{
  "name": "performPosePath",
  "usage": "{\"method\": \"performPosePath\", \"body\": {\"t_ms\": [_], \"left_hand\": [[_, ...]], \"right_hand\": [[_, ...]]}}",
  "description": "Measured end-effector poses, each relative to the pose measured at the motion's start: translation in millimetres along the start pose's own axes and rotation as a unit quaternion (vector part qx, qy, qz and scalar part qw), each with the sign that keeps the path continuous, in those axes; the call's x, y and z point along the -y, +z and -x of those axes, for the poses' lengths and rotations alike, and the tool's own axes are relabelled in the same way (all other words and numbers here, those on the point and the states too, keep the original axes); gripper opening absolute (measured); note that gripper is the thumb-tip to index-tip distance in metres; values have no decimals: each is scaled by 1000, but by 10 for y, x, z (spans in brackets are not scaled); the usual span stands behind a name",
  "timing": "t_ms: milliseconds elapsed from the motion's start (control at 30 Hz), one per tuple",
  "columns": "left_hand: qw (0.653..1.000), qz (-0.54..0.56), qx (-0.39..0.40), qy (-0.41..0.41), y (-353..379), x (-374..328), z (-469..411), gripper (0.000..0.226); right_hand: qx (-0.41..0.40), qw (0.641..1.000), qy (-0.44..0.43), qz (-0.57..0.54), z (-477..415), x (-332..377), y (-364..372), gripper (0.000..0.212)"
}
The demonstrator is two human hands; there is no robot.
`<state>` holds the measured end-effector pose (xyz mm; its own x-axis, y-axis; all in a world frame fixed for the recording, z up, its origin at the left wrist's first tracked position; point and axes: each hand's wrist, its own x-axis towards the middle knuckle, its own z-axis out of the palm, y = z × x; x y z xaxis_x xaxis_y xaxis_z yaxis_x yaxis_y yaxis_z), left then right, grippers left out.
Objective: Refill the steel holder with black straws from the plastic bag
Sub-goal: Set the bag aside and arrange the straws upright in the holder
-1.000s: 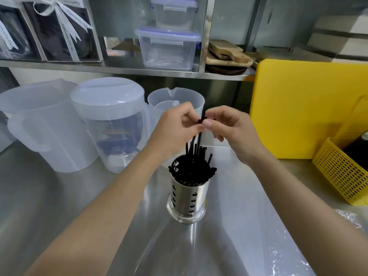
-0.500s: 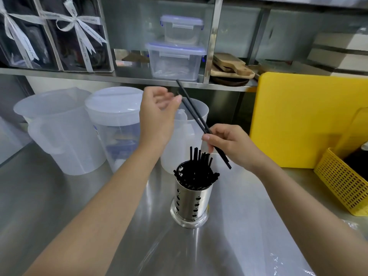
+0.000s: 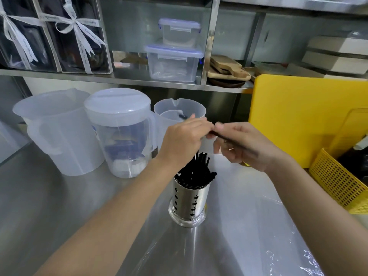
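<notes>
On the steel counter (image 3: 59,216) before me stands the perforated steel holder (image 3: 188,204), packed with thin black straws (image 3: 196,172). Above it, my left hand (image 3: 183,140) and right hand (image 3: 243,146) pinch one straw (image 3: 219,135). Ribbon writing is unreadable.

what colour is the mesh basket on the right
Yellow; the mesh basket shows clearly in the head view.

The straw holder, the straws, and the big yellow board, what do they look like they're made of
Holder: polished steel by the look, with mirror-like reflections and punched holes in its wall. Straws: probably plastic; thin, black and dull, though too small to be sure. Yellow board: likely plastic; solid even colour, smooth matte face, rounded corner.
</notes>
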<state>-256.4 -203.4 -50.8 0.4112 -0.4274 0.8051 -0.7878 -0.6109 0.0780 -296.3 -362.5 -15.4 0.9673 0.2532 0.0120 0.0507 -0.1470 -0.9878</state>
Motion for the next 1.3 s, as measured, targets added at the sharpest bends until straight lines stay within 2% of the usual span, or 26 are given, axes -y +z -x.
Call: {"method": "performPosePath", "body": {"t_ms": [67,100,167,200,267,400,433,500,567,633,700,833,933,1000,1067,1100,1167,1233,1300], "left_hand": [[987,91,13,-128,-39,-31,13,20],[966,160,9,-202,-57,-48,28,18],[893,311,37,-322,-80,-97,58,13],[865,353,67,-350,-88,-137,78,11],[841,380,142,-359,-44,-205,160,10],[824,360,235,-368,94,-251,370,1],[818,365,241,-373,111,-240,406,4],[813,380,214,-386,121,-206,446,17],[813,394,176,-391,106,-163,456,23],[824,379,178,-382,103,-141,481,24],[837,344,197,-377,133,-127,535,23],[844,282,259,-375,198,-63,583,18],[849,239,315,-349,197,-14,511,19],[841,246,344,-339,183,16,482,28],[825,287,352,-336,140,57,470,30],[825,302,333,-343,102,83,457,28],[841,307,245,-372,24,171,421,22],[855,291,137,-407,-22,298,385,20],[862,254,82,-430,6,432,376,14]], "right_hand": [[-56,995,-61,-60,12,-11,-45,22],[-57,991,-100,-66,25,-14,-86,18],[6,988,-155,-30,79,-9,-150,32],[38,986,-160,1,106,1,-157,39],[52,984,-157,62,137,9,-142,45],[-20,976,-178,123,116,-18,17,2],[-34,972,-179,151,94,-65,41,7],[-43,962,-166,211,50,-201,70,14],[-34,957,-135,253,0,-357,86,8],[-25,958,-99,269,-52,-497,108,6],[-18,957,-83,276,-84,-590,145,6],[-35,952,-112,282,-102,-695,203,6],[-27,926,-109,360,-155,-784,204,6],[-16,907,-99,409,-182,-819,182,9],[-13,906,-105,410,-179,-797,148,15],[-22,916,-117,382,-173,-768,131,16],[-74,931,-136,330,-190,-706,88,16],[-125,935,-116,311,-276,-667,22,15],[-132,943,-71,298,-409,-656,-29,16]]}}
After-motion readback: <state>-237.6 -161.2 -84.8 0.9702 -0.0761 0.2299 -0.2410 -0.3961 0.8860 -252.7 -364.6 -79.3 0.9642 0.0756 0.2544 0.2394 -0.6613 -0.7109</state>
